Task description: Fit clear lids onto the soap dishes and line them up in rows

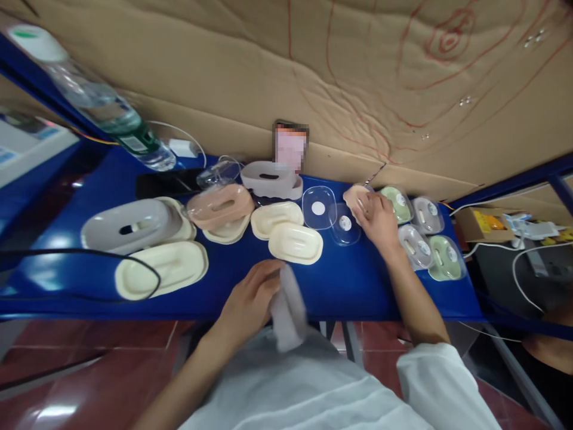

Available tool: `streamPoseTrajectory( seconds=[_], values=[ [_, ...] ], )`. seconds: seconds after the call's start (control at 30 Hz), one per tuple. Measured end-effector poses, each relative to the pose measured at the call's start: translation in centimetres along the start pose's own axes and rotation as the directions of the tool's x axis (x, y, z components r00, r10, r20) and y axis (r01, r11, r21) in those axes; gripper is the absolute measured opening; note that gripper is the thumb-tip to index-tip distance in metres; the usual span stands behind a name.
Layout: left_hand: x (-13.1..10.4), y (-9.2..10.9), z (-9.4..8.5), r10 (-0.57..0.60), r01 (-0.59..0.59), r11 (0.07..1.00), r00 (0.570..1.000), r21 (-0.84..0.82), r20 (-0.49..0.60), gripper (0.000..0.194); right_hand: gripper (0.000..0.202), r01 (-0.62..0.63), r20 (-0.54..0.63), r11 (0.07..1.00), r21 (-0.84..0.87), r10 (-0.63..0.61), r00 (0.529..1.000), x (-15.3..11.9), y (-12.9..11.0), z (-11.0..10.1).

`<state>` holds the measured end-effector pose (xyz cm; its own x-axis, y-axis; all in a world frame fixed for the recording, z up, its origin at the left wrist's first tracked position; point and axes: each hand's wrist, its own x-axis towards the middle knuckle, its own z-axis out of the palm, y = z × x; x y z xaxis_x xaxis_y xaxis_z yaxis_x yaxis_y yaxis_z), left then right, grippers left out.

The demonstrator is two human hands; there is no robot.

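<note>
Blue table (358, 286), cardboard wall behind. Left end: long grey box (129, 226), slot in its side, a cream piece partly seen through it; cream tray (163, 272) in front, shallow, nothing lying in it. Pink box (221, 206) overlaps a cream piece; paler grey box (268, 179) stands behind. Two cream dishes (295, 243) overlap at mid-table. Two see-through lids (319, 208) overlap right of them, round stickers on both. Four small lidded dishes (415, 246), green and grey, sit grouped near the right end. Small carton (481, 226) beyond holds yellow and orange packets. Blue surface shows between the cream dishes and the front edge, and from the lids down to that edge. Left hand (250, 295): fingers curled and closed on the upper end of a grey piece (290, 310), blurred, tipped on its side at the front edge; long axis steep, lower end toward the shirt. Right hand (380, 224): fingers part-bent over a pink dish (357, 198), beside the lids; cannot tell whether it is gripped or only touched.
</note>
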<state>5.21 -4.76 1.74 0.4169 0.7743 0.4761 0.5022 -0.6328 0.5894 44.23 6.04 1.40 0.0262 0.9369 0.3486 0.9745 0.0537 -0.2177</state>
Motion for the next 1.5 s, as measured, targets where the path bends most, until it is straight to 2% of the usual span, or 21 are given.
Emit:
streamPoseTrajectory(
  seconds=[0.07,0.1,0.13,0.2,0.27,0.33,0.37,0.47,0.53,0.57,0.63,0.73,0.87,0.97,1.13,1.23,1.3,1.4,1.5],
  values=[
    [-3.3,-1.2,-0.6,-0.136,0.136,0.991,0.991,0.004,0.009,0.03,0.053,-0.014,0.013,0.998,-0.054,0.015,1.0,1.5,0.0,0.3],
    [-4.5,-1.7,-0.9,-0.262,0.262,0.965,0.965,-0.013,-0.005,0.033,0.052,-0.027,0.012,0.996,-0.089,0.029,1.0,2.0,-0.2,0.3],
    [-5.4,-2.2,-1.2,-0.354,0.353,0.935,0.934,-0.029,-0.054,0.035,0.052,-0.041,0.004,0.991,-0.129,0.042,0.999,2.2,-0.5,0.3],
    [-6.5,-3.1,-1.5,-0.436,0.431,0.9,0.877,-0.067,-0.205,0.034,0.053,-0.056,-0.039,0.982,-0.182,0.05,0.998,1.8,-1.9,0.0],
    [-6.8,-3.8,-1.5,-0.392,0.387,0.918,0.855,-0.084,-0.34,0.025,0.051,-0.002,-0.075,0.99,-0.144,-0.009,0.997,0.2,-4.3,-0.7],
    [-6.3,-4.6,-1.2,-0.299,0.297,0.952,0.868,-0.067,-0.397,0.011,0.044,0.136,-0.062,0.99,-0.044,-0.139,0.988,-2.3,-7.6,-1.4],
    [-5.9,-4.9,-1.1,-0.25,0.251,0.967,0.883,-0.05,-0.397,0.004,0.041,0.22,-0.034,0.975,0.01,-0.22,0.975,-3.7,-9.5,-1.7],
    [-4.2,-5.8,-0.9,-0.072,0.086,0.996,0.93,0.021,-0.36,0.019,0.042,0.382,0.125,0.918,0.107,-0.394,0.911,-7.8,-14.6,-1.6],
    [-3.2,-6.2,-1.1,0.06,-0.031,0.995,0.949,0.097,-0.31,0.025,0.044,0.393,0.212,0.91,0.133,-0.413,0.886,-9.6,-16.6,-0.8],
    [-2.8,-6.3,-1.2,0.112,-0.078,0.988,0.954,0.132,-0.279,0.027,0.041,0.378,0.227,0.916,0.135,-0.4,0.888,-10.2,-17.2,-0.3],
    [-2.5,-6.4,-1.6,0.158,-0.121,0.976,0.966,0.183,-0.204,0.032,0.035,0.334,0.204,0.933,0.13,-0.355,0.912,-10.9,-17.5,0.6],
    [-3.3,-6.2,-2.2,0.117,-0.096,0.97,0.99,0.221,-0.082,0.035,0.034,0.308,0.151,0.94,0.15,-0.329,0.932,-11.4,-17.0,1.2],
    [-5.0,-5.5,-2.6,0.068,-0.085,0.961,0.995,0.265,0.071,0.031,0.036,0.298,0.072,0.929,0.218,-0.32,0.945,-12.2,-15.9,0.6],
    [-5.7,-5.0,-2.3,0.001,-0.031,0.956,0.995,0.291,0.103,0.033,0.036,0.264,0.029,0.921,0.285,-0.284,0.958,-12.8,-15.0,-0.4],
    [-6.3,-3.6,-1.5,-0.081,0.047,0.951,0.992,0.306,0.099,0.04,0.03,0.202,0.041,0.907,0.37,-0.233,0.972,-12.8,-13.5,-1.2],
    [-6.6,-2.1,-1.8,-0.172,0.138,0.942,0.981,0.305,0.085,0.047,0.029,0.2,0.065,0.908,0.368,-0.24,0.969,-12.8,-12.7,-1.2],
    [-6.6,-1.0,-2.5,-0.212,0.195,0.941,0.977,0.278,0.031,0.05,0.028,0.201,0.092,0.916,0.346,-0.247,0.965,-13.0,-12.3,-1.0],
    [-6.6,0.3,-3.6,-0.246,0.265,0.93,0.963,0.254,-0.107,0.048,0.027,0.214,0.125,0.922,0.324,-0.266,0.956,-13.6,-12.3,-0.6],
    [-5.9,0.6,-3.6,-0.245,0.295,0.923,0.946,0.249,-0.211,0.048,0.029,0.288,0.102,0.866,0.409,-0.357,0.929,-14.2,-13.3,-0.2]
  ],
)
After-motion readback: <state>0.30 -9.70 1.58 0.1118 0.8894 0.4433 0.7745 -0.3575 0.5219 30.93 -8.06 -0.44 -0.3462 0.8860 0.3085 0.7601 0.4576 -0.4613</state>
